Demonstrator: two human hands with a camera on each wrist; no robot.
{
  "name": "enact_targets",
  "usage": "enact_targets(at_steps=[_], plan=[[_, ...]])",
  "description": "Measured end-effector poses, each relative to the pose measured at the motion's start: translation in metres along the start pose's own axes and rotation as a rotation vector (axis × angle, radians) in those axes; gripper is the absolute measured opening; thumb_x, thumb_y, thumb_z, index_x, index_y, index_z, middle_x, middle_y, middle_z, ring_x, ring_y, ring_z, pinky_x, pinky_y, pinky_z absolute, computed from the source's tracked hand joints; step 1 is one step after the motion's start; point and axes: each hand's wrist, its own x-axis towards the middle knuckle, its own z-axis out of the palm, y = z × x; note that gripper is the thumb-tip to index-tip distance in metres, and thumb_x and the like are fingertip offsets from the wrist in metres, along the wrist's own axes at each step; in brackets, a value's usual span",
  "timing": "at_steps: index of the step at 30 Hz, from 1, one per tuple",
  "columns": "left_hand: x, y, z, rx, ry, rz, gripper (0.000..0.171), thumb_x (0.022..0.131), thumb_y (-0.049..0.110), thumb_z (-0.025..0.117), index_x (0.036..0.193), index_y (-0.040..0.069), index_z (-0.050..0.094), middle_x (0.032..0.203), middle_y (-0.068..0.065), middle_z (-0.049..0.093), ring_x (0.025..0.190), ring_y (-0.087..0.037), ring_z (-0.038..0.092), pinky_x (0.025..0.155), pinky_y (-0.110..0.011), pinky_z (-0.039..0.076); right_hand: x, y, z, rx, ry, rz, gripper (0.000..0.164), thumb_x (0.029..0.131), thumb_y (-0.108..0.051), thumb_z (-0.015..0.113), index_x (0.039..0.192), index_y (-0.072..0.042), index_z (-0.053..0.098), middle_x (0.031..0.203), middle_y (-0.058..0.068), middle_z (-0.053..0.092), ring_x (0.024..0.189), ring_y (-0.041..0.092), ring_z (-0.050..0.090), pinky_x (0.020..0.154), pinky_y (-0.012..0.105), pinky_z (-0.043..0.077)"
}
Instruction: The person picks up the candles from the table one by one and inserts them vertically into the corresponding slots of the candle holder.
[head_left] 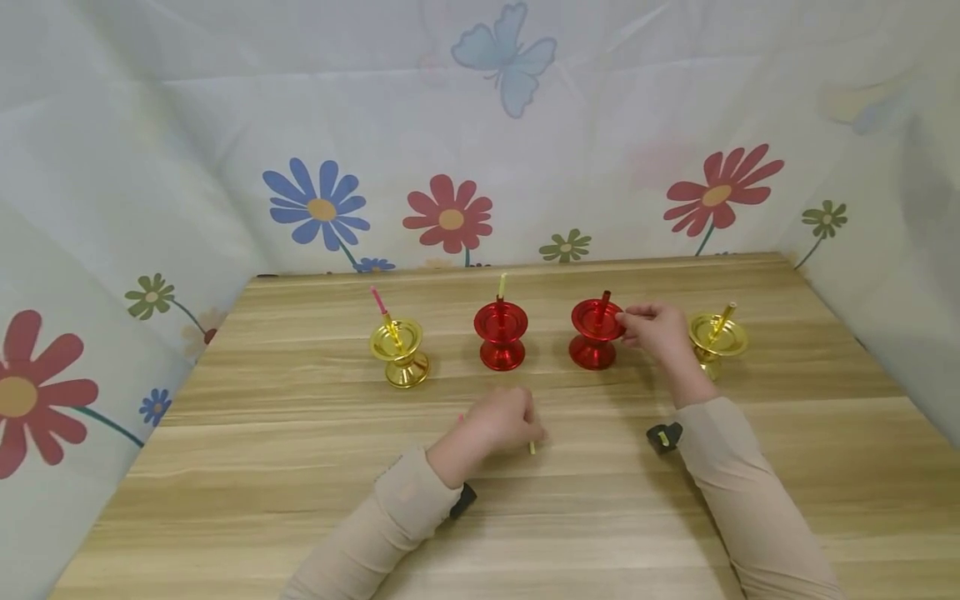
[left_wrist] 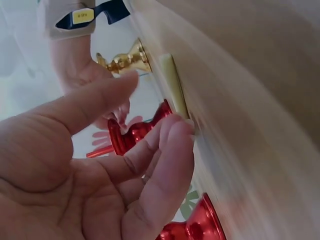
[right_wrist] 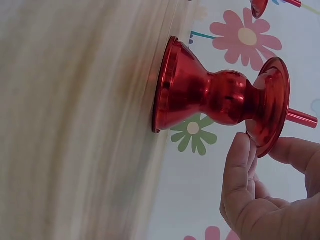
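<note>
The red candle holder (head_left: 592,355) is pinched at its rim by the right hand (head_left: 658,332), presumably for steadying, while the left hand (head_left: 501,419) is held thumb-apart, presumably for clearance, the yellow stick (left_wrist: 173,82) being located at its fingertips on the tabletop (head_left: 300,467).

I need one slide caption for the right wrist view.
The right grip pinches a red candle holder by its rim, on a wooden tabletop.

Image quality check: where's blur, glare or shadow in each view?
Head: shadow on the pale wood-grain table along the beige right sleeve, left hand slightly blurred; left wrist: table smeared; right wrist: glossy red metallic candle holder fairly crisp with highlights, table grain smeared.
</note>
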Motion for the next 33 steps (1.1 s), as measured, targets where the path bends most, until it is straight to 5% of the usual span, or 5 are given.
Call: enact_targets(at_steps=[9, 17, 33], plan=[[0.0009, -0.0008, 0.0051, 0.017, -0.003, 0.042, 0.023, 0.076, 0.005, 0.074, 0.068, 0.008, 0.053, 0.062, 0.001, 0.049, 0.058, -0.014, 0.043, 0.052, -0.022, 0.036, 0.0001, 0.0033, 0.0018, -0.040, -0.011, 0.021, 0.038, 0.094, -0.011, 0.056, 0.123, 0.013, 0.049, 0.099, 0.014, 0.059, 0.063, 0.002, 0.059, 0.071, 0.022, 0.057], [0.0010, -0.0001, 0.0039, 0.018, 0.019, 0.062, 0.024, 0.070, 0.001, 0.075, 0.069, 0.008, 0.052, 0.062, 0.001, 0.048, 0.059, -0.014, 0.043, 0.052, -0.021, 0.035, 0.0002, 0.0030, 0.0013, -0.020, -0.018, 0.010, 0.037, 0.094, -0.008, 0.056, 0.122, 0.015, 0.049, 0.086, 0.004, 0.061, 0.061, 0.001, 0.059, 0.067, 0.020, 0.056], [0.0079, -0.0043, 0.0021, 0.029, -0.005, 0.037, 0.018, 0.068, -0.009, 0.068, 0.073, 0.006, 0.059, 0.067, 0.000, 0.053, 0.063, -0.016, 0.045, 0.051, -0.021, 0.037, -0.0013, 0.0004, 0.0011, -0.034, -0.050, 0.008, 0.035, 0.097, -0.009, 0.051, 0.123, 0.014, 0.049, 0.092, 0.009, 0.060, 0.065, 0.004, 0.059, 0.068, 0.019, 0.055]])
